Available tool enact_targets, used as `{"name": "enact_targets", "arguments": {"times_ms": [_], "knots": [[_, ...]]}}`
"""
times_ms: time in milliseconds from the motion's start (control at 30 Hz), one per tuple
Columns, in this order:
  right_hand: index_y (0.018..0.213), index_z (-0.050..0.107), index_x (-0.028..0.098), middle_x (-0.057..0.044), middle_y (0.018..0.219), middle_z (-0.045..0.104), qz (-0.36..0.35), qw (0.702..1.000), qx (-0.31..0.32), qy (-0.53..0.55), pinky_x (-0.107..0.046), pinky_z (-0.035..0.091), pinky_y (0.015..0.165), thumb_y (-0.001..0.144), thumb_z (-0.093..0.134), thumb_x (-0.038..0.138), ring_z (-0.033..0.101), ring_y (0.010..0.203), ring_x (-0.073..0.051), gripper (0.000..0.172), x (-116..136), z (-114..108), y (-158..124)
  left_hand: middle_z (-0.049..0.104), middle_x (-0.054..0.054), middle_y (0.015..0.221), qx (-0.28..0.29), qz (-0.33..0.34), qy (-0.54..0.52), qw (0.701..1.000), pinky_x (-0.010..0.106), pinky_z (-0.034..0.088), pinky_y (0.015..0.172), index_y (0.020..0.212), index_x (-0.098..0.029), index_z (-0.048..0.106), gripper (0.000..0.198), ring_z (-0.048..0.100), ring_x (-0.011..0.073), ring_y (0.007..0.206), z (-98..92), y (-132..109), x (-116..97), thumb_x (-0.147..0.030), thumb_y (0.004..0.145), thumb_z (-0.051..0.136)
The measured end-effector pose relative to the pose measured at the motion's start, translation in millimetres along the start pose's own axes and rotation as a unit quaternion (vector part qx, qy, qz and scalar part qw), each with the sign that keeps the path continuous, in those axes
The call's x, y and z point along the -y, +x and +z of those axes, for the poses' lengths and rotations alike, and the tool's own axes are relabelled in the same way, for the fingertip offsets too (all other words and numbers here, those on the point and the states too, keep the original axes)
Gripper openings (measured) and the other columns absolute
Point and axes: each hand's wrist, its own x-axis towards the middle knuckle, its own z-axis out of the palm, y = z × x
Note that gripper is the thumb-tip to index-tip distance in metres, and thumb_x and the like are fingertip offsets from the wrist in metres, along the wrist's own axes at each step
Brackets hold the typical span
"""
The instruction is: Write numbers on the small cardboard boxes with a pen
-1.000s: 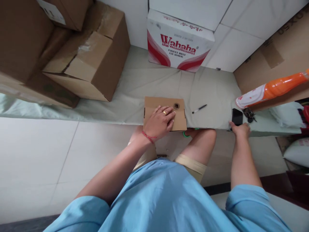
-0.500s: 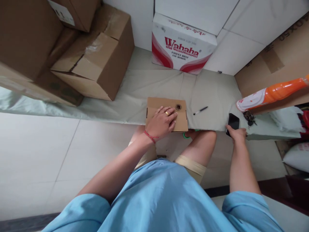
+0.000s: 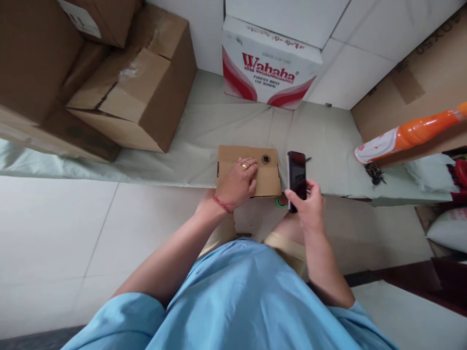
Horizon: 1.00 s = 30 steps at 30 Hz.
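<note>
A small brown cardboard box lies closed near the table's front edge, with a dark round-cornered mark at its upper right. My left hand rests on its lid, fingers slightly bent, a gold ring and a red wrist string on it. To the right of the box, my right hand grips a black smartphone between thumb and fingers, held upright above the table edge. Behind the phone only the end of a pen shows.
Large cardboard boxes are stacked at the left. A white and red water carton stands at the back. On the right are an orange bottle, keys and a white plastic bag. A pale green cloth covers the table.
My right hand has lifted the smartphone from the table's right side and brought it left, beside the small box. My left hand stays on the lid, its fingers a little more bent.
</note>
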Motion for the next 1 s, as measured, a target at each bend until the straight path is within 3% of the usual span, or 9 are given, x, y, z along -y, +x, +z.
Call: {"name": "enact_targets", "arguments": {"times_ms": [167,267,433,867,1000], "knots": [[0.129,0.058,0.024,-0.012,0.128,0.069,-0.069,0.997,-0.006,-0.044,-0.05,0.056,0.107,0.066,0.09,0.052,0.067,0.117,-0.029,0.076,26,40,-25,0.069,0.021,0.148,0.0,0.014,-0.001,1.0,0.055,0.044,0.132,0.134,-0.008,0.071,0.041,0.061,0.0319,0.143,1.0,1,1,-0.013,0.098,0.051],[0.129,0.056,0.025,-0.012,0.128,0.065,-0.108,0.991,-0.029,-0.078,-0.052,0.053,0.112,0.068,0.088,0.048,0.063,0.122,-0.032,0.073,34,53,-32,0.069,0.019,0.149,-0.003,0.016,-0.008,1.0,0.056,0.044,0.131,0.134,-0.01,0.071,0.043,0.061,0.0315,0.144,3.0,1,3,-0.012,0.097,0.05],[0.132,0.053,0.023,-0.016,0.132,0.06,-0.107,0.988,-0.046,-0.102,-0.053,0.053,0.11,0.071,0.085,0.046,0.059,0.129,-0.035,0.073,42,65,-41,0.071,0.019,0.144,-0.012,0.02,-0.016,1.0,0.055,0.045,0.129,0.129,-0.01,0.073,0.042,0.062,0.0313,0.141,5.6,3,5,-0.008,0.096,0.047],[0.134,0.054,0.023,-0.014,0.129,0.062,-0.105,0.988,-0.055,-0.101,-0.052,0.054,0.108,0.069,0.088,0.047,0.061,0.125,-0.034,0.077,38,69,-43,0.07,0.019,0.147,-0.022,0.025,-0.031,0.999,0.055,0.046,0.128,0.133,-0.01,0.072,0.044,0.063,0.0325,0.139,8.6,3,7,-0.008,0.095,0.05],[0.139,0.053,0.02,-0.013,0.129,0.064,-0.084,0.989,-0.075,-0.1,-0.049,0.055,0.105,0.07,0.088,0.054,0.065,0.116,-0.03,0.084,14,48,-23,0.07,0.02,0.148,-0.014,0.016,-0.004,1.0,0.056,0.044,0.13,0.131,-0.008,0.072,0.042,0.062,0.0333,0.143,9.3,2,5,-0.009,0.094,0.053]]}}
